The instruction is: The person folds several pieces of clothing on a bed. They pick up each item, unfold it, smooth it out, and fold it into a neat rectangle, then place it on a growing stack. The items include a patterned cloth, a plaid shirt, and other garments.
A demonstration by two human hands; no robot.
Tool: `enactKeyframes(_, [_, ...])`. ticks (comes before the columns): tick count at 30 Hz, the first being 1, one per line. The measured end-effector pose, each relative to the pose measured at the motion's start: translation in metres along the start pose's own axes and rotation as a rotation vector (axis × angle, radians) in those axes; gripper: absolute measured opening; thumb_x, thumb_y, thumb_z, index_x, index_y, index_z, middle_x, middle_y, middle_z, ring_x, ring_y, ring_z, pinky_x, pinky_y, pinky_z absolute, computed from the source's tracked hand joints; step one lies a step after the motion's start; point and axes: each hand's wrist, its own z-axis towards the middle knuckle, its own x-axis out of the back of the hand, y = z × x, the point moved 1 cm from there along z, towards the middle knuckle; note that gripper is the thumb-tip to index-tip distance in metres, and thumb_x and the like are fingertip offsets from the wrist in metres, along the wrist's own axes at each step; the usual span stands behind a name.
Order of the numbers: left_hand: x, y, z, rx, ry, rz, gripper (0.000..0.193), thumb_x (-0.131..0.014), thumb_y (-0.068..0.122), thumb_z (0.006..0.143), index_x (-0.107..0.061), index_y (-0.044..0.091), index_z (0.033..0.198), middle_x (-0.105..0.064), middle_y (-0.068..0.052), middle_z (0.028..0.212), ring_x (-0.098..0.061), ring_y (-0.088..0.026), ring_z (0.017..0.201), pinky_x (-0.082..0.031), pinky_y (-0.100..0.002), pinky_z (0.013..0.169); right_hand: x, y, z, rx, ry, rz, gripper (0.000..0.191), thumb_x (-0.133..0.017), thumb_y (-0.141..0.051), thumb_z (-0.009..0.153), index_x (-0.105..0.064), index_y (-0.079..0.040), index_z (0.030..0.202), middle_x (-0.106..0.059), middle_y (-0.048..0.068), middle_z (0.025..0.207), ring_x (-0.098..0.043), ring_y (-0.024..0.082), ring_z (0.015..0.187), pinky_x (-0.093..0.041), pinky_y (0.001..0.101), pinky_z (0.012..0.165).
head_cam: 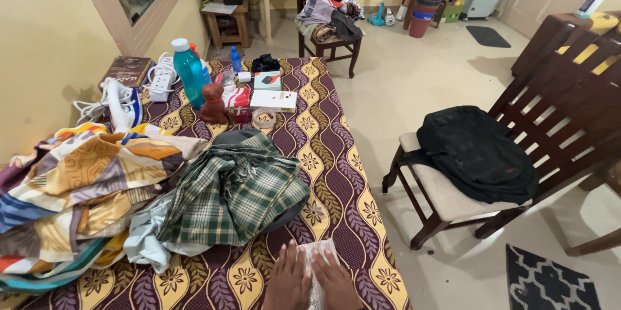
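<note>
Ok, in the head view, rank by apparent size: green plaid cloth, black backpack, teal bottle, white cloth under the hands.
1. Green plaid cloth and black backpack: look alike, and they differ in distance, so unranked.
2. White cloth, partly covered by both hands.
3. Teal bottle, though farther away.

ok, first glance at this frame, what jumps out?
The heap of clothes on the left of the patterned table, with a green checked cloth on top. At the near edge, the left hand and right hand press flat on a small white cloth. To the right, a black backpack sits on a wooden chair.
</note>
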Motion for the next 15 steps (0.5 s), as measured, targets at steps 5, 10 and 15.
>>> enactKeyframes(5, [0.002,0.016,-0.009,0.421,0.044,-0.039,0.087,-0.065,0.055,0.082,-0.044,0.004,0.149,-0.035,-0.032,0.155,-0.038,-0.047,0.135,-0.033,-0.058,0.11,0.001,0.01,-0.001,-0.079,-0.053,0.132,0.067,-0.053,-0.006,0.088,-0.045,-0.014,0.154,-0.035,0.005,0.166,-0.025,0.028,0.154,-0.027,0.0486,0.116])
enactKeyframes(10, [-0.007,0.012,-0.018,0.923,-0.003,-0.262,0.094,-0.083,0.051,0.071,-0.049,0.001,0.142,-0.054,-0.028,0.138,-0.054,-0.042,0.128,-0.043,-0.053,0.11,0.007,0.019,-0.001,-0.406,0.369,0.539,0.06,-0.06,-0.011,0.083,-0.054,-0.003,0.142,-0.05,0.023,0.148,-0.05,0.034,0.139,-0.044,0.0416,0.111])
enactKeyframes(15, [-0.007,0.01,-0.011,0.999,-0.056,-1.475,0.077,-0.089,0.018,0.07,-0.055,-0.009,0.134,-0.073,-0.033,0.12,-0.072,-0.041,0.107,-0.057,-0.051,0.096,0.016,0.014,0.001,-0.848,0.273,0.94,0.076,-0.078,-0.031,0.081,-0.047,0.002,0.143,-0.063,0.019,0.134,-0.064,0.029,0.123,-0.05,0.0389,0.104])
